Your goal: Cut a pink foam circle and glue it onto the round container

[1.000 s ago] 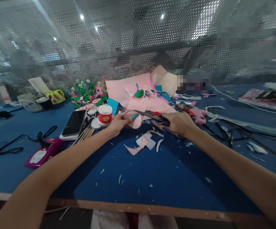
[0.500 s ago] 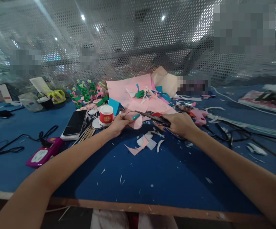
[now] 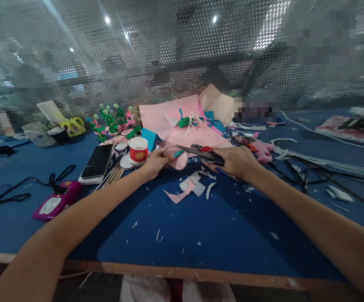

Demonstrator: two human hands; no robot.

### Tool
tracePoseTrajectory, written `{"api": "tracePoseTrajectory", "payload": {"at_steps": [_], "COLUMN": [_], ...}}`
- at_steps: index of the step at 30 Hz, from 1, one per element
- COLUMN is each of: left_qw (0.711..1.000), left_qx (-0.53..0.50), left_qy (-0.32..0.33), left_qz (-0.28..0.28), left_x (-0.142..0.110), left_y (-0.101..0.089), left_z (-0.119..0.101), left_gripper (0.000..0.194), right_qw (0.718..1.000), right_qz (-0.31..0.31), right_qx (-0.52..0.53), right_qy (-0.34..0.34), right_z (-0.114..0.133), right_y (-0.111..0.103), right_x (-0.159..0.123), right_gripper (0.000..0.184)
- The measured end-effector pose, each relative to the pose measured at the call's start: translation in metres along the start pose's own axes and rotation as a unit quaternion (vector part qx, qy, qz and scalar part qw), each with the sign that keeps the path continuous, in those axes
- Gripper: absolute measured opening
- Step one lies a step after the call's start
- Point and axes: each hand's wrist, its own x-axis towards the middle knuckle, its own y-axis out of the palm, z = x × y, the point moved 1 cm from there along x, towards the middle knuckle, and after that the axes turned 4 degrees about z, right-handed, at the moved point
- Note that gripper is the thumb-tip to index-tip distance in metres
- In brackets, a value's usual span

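Between the thumb and fingers of my left hand (image 3: 157,162) is a round pink paper disc (image 3: 179,161), held a little above the blue table. My right hand (image 3: 239,161) grips a pair of scissors (image 3: 200,152), whose blades reach left to the upper edge of the disc. Pink and white paper scraps (image 3: 182,191) lie on the table just below the hands. A red and white paper cup (image 3: 138,151) stands left of my left hand, with a round white disc (image 3: 126,161) beside it.
A phone (image 3: 98,161), wooden sticks (image 3: 114,175) and a purple power strip (image 3: 57,200) lie on the left. Green and pink paper flowers (image 3: 111,123) stand behind them. Large pink paper (image 3: 169,107) leans at the back. To the right are a pink glue gun (image 3: 264,151) and black cables (image 3: 307,180).
The whole view has shifted very slightly. Both hands, the disc and the scissors keep almost the same positions.
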Motion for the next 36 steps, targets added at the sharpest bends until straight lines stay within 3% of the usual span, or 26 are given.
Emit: {"api": "tracePoseTrajectory", "payload": {"at_steps": [9,18,28,36], "left_qw": [1.000,1.000,1.000,1.000], "left_qx": [0.022,0.007,-0.010,-0.026], "left_qy": [0.001,-0.012,-0.010,-0.009], "left_qz": [0.008,-0.007,-0.018,-0.011], "left_x": [0.000,0.002,0.003,0.002], "left_y": [-0.003,-0.004,-0.002,-0.002], "left_z": [0.002,0.003,0.002,0.000], "left_gripper": [0.014,0.015,0.020,0.023], "right_qw": [0.995,0.995,0.997,0.996], "right_qz": [0.081,0.081,0.062,0.087], "right_qx": [-0.039,-0.051,-0.014,-0.004], "right_qy": [0.033,0.036,0.031,0.026], "right_z": [0.006,0.007,0.001,-0.004], "right_y": [-0.008,-0.011,-0.009,-0.005], "right_x": [0.000,0.001,0.001,0.000], "right_gripper": [0.040,0.036,0.046,0.042]}}
